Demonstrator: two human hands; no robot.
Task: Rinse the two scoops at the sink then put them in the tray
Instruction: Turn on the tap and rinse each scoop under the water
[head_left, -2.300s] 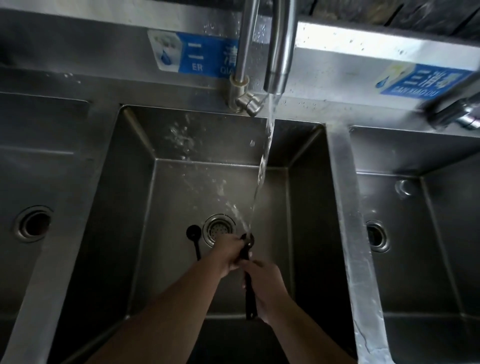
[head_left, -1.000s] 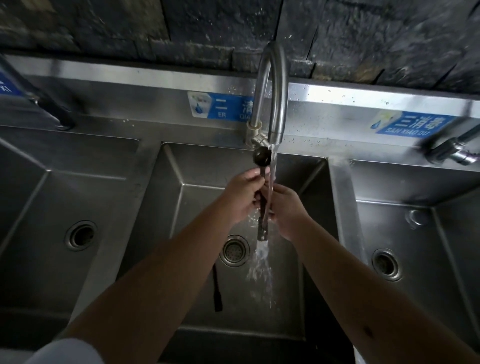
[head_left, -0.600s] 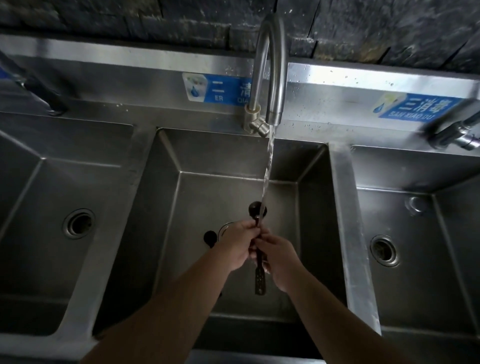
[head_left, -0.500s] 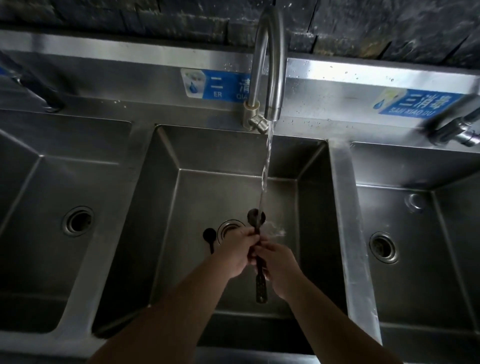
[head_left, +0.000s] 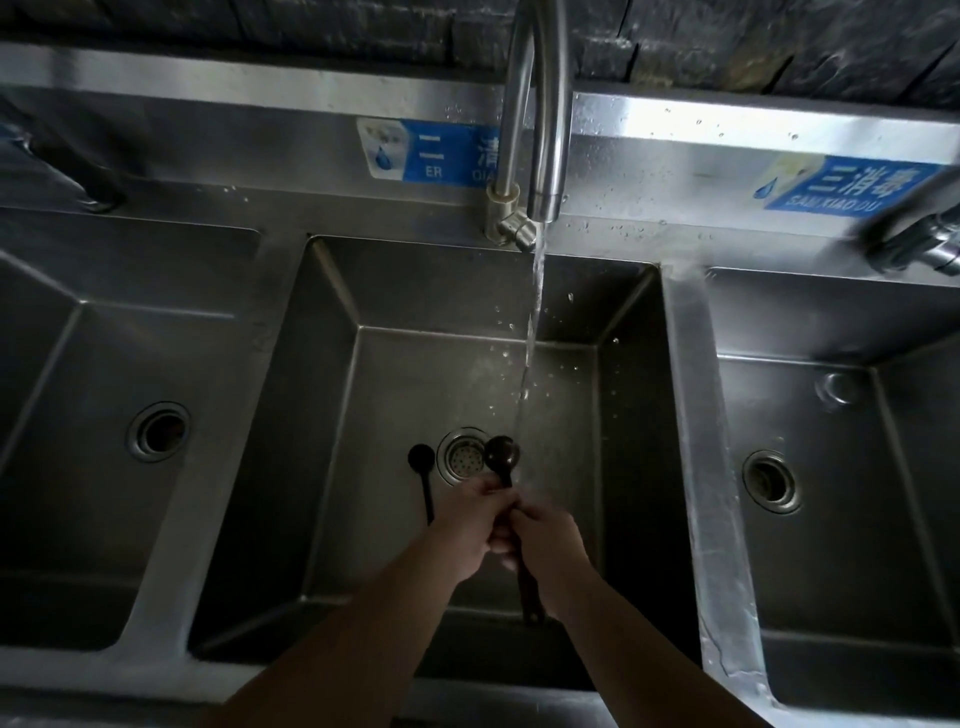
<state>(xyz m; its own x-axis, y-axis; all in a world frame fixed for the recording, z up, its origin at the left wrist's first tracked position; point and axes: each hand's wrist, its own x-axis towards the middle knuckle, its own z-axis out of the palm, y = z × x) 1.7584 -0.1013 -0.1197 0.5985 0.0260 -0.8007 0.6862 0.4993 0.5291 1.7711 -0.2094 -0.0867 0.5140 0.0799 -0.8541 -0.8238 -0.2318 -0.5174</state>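
The scoop in my hands (head_left: 502, 460) sits low in the frame's centre, its dark bowl poking up above my knuckles and just right of the drain strainer (head_left: 462, 457); half a second ago the bowl stood right under the falling water, now the stream (head_left: 535, 312) drops just to the bowl's right and lands on my fingers. My left hand (head_left: 467, 525) is clenched round the scoop's handle near the bowl, and my right hand (head_left: 545, 535) is wrapped on the handle just below it, the two hands touching. The handle's tail sticks out under my right wrist, towards the lower centre. A second ago I had this scoop raised close under the spout; it is far lower now, near the basin floor.

Two scoops in all: the second scoop (head_left: 422, 460) lies flat on the floor of the middle basin (head_left: 332, 415), left of the strainer, its handle running down until my left hand covers its end. Three basins, three drains, two blue labels on the back wall, one tall faucet (head_left: 540, 104) in the upper centre, cut off at the top. Side taps at the upper left and right edges are blurred. The middle stretch of the held scoop's handle is hidden in my fists
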